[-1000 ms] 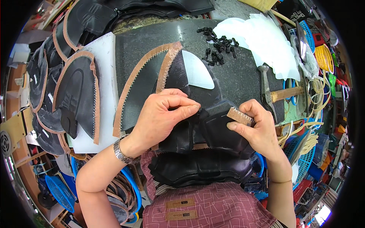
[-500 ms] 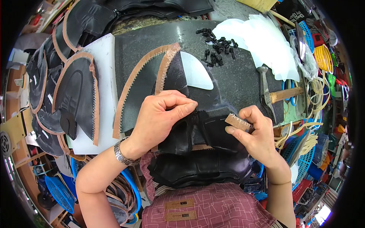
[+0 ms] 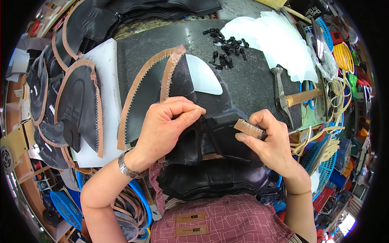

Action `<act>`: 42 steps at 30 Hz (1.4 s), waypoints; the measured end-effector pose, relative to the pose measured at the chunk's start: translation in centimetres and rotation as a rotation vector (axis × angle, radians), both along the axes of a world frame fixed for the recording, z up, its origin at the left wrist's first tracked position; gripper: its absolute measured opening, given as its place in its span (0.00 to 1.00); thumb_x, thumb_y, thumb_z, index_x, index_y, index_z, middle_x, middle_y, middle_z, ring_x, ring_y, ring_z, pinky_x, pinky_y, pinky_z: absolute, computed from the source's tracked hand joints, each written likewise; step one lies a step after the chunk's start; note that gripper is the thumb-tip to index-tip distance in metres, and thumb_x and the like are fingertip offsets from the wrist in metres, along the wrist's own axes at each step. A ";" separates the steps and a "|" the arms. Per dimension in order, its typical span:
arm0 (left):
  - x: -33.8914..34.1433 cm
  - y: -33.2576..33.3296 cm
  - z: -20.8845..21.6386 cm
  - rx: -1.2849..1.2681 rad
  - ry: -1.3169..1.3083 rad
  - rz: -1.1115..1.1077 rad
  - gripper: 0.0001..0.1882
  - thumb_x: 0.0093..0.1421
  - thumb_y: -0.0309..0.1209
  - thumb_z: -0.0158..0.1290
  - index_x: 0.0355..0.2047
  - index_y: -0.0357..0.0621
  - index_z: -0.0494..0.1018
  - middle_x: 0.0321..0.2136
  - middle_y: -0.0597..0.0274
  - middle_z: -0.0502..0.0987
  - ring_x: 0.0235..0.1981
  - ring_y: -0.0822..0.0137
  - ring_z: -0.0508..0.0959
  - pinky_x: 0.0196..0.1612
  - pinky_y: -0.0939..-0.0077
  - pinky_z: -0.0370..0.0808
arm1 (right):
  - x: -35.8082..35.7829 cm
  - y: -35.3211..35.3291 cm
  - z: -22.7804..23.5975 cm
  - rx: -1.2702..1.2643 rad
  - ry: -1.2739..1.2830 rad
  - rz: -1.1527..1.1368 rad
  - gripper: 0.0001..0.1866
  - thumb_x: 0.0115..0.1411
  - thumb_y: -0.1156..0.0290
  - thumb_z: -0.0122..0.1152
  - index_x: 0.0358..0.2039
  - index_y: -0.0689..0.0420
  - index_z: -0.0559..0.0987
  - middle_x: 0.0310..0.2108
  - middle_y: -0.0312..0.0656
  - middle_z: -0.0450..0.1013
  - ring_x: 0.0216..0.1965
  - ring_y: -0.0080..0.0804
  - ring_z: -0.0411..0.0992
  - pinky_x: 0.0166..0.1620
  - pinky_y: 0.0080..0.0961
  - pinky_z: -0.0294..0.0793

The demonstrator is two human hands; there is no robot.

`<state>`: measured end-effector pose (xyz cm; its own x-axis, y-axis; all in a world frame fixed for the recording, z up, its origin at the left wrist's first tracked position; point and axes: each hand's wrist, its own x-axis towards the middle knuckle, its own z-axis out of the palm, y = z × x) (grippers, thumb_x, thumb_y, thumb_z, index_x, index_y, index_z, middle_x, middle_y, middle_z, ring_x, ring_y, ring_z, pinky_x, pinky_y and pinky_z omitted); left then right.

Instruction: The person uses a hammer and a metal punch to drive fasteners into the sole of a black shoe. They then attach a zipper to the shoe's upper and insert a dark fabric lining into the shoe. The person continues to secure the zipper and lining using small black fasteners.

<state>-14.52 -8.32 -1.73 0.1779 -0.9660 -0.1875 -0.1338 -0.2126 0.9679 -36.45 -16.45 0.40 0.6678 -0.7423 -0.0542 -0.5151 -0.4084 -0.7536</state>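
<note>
A black leather upper piece point(image 3: 231, 137) with brown, zigzag-stitched edging lies across the front of the dark work slab. Over its middle, my left hand point(image 3: 172, 121) is closed in a pinch of thumb and forefinger; whatever sits between the fingertips is too small to make out. My right hand point(image 3: 267, 141) grips the piece's right end, thumb and fingers closed on the brown stitched edge, which is folded up. Further up, the left part of the piece spreads flat in a brown-edged curve, beside a white curved stiffener point(image 3: 204, 75).
Small black zipper sliders point(image 3: 229, 50) lie heaped at the back. White cut sheets point(image 3: 283, 44) and a wooden-handled hammer point(image 3: 302, 98) are at the right. Similar black pieces point(image 3: 79, 105) lie left, partly on a white board point(image 3: 107, 121). Blue baskets point(image 3: 67, 208) stand below.
The whole scene has shifted slightly left in the picture. Both hands keep their grips, with hardly any movement relative to the leather piece.
</note>
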 end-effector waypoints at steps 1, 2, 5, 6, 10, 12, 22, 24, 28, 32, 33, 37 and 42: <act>0.0 0.0 0.0 -0.004 -0.010 -0.003 0.08 0.57 0.28 0.54 0.31 0.35 0.78 0.26 0.65 0.75 0.29 0.76 0.72 0.34 0.82 0.67 | 0.0 0.0 0.0 -0.006 -0.005 -0.001 0.16 0.45 0.70 0.69 0.29 0.59 0.70 0.20 0.41 0.70 0.19 0.31 0.69 0.24 0.26 0.67; -0.1 0.0 0.0 -0.008 -0.021 -0.007 0.08 0.57 0.28 0.54 0.31 0.35 0.78 0.26 0.65 0.75 0.30 0.76 0.72 0.34 0.82 0.67 | 0.0 -0.1 -0.1 -0.017 -0.013 -0.005 0.16 0.45 0.70 0.69 0.29 0.59 0.70 0.20 0.41 0.70 0.18 0.32 0.69 0.23 0.25 0.67; 0.1 0.0 0.4 0.077 -0.016 -0.022 0.08 0.57 0.28 0.54 0.32 0.36 0.78 0.31 0.64 0.75 0.37 0.75 0.71 0.40 0.82 0.66 | 0.1 -0.1 -0.4 -0.017 -0.003 -0.008 0.16 0.45 0.70 0.69 0.30 0.58 0.70 0.21 0.41 0.70 0.19 0.33 0.70 0.24 0.26 0.67; 0.2 0.0 0.5 0.122 -0.008 -0.028 0.07 0.57 0.28 0.54 0.33 0.36 0.79 0.34 0.63 0.74 0.41 0.74 0.71 0.44 0.82 0.66 | 0.1 -0.1 -0.4 0.004 0.024 -0.006 0.16 0.44 0.70 0.69 0.30 0.58 0.70 0.21 0.41 0.71 0.20 0.34 0.70 0.25 0.27 0.68; 0.0 0.0 0.4 0.087 -0.031 -0.027 0.07 0.57 0.27 0.55 0.32 0.36 0.79 0.33 0.63 0.75 0.41 0.74 0.71 0.44 0.81 0.66 | 0.7 0.1 -1.5 -0.203 -0.059 0.086 0.19 0.42 0.71 0.69 0.36 0.56 0.72 0.30 0.43 0.72 0.29 0.39 0.72 0.33 0.31 0.70; -0.2 0.0 0.0 0.052 -0.064 -0.027 0.07 0.57 0.27 0.55 0.32 0.36 0.78 0.33 0.62 0.75 0.41 0.73 0.71 0.44 0.81 0.66 | 2.0 -0.1 -1.4 -0.379 -0.080 0.197 0.24 0.41 0.72 0.67 0.42 0.56 0.72 0.39 0.42 0.70 0.39 0.38 0.70 0.42 0.34 0.67; -0.4 0.2 -0.7 -0.067 -0.122 0.024 0.07 0.55 0.28 0.56 0.30 0.36 0.77 0.26 0.62 0.75 0.30 0.72 0.73 0.34 0.80 0.69 | 4.8 -1.3 -3.3 -0.296 -0.232 0.293 0.08 0.42 0.74 0.65 0.26 0.56 0.77 0.34 0.36 0.72 0.38 0.34 0.70 0.44 0.33 0.65; -0.3 0.2 -0.6 -0.053 -0.111 0.013 0.07 0.55 0.28 0.56 0.30 0.37 0.78 0.27 0.62 0.76 0.31 0.71 0.74 0.35 0.80 0.69 | 4.6 -1.5 -3.4 -0.208 -0.240 0.317 0.07 0.43 0.74 0.64 0.24 0.57 0.77 0.31 0.36 0.73 0.37 0.34 0.71 0.43 0.32 0.66; 0.7 0.3 -0.4 0.006 -0.061 -0.114 0.05 0.54 0.28 0.57 0.29 0.41 0.79 0.31 0.62 0.78 0.42 0.67 0.71 0.46 0.74 0.66 | 4.4 -1.2 -3.4 -0.178 -0.183 0.174 0.06 0.43 0.76 0.64 0.22 0.57 0.75 0.30 0.37 0.73 0.35 0.34 0.71 0.41 0.30 0.67; 0.3 0.2 0.3 -0.040 -0.266 -0.292 0.03 0.51 0.27 0.58 0.28 0.43 0.79 0.32 0.64 0.79 0.48 0.64 0.67 0.55 0.65 0.60 | 4.7 -1.1 -2.9 -0.391 -0.201 0.063 0.06 0.42 0.77 0.63 0.21 0.56 0.74 0.30 0.36 0.73 0.34 0.33 0.71 0.39 0.30 0.67; 0.1 0.2 0.4 -0.059 -0.321 -0.312 0.03 0.51 0.27 0.59 0.28 0.43 0.79 0.31 0.64 0.79 0.47 0.64 0.68 0.55 0.65 0.59 | 5.1 -1.1 -2.5 -0.483 -0.220 0.068 0.06 0.42 0.77 0.63 0.21 0.56 0.74 0.29 0.35 0.73 0.33 0.33 0.71 0.39 0.30 0.67; -0.7 0.0 -0.5 -0.130 -0.372 -0.307 0.03 0.52 0.28 0.58 0.28 0.44 0.78 0.26 0.68 0.78 0.41 0.69 0.71 0.56 0.65 0.59 | 5.6 -1.1 -2.6 -0.574 -0.282 0.121 0.07 0.40 0.78 0.62 0.22 0.55 0.74 0.28 0.35 0.72 0.33 0.33 0.71 0.39 0.29 0.67; -0.6 0.3 -1.1 -0.152 -0.286 -0.212 0.03 0.53 0.27 0.57 0.27 0.43 0.78 0.24 0.67 0.79 0.35 0.70 0.73 0.56 0.66 0.60 | 5.0 -2.7 -2.4 -0.163 -0.222 0.245 0.07 0.43 0.75 0.63 0.25 0.58 0.75 0.29 0.39 0.73 0.35 0.37 0.71 0.39 0.33 0.69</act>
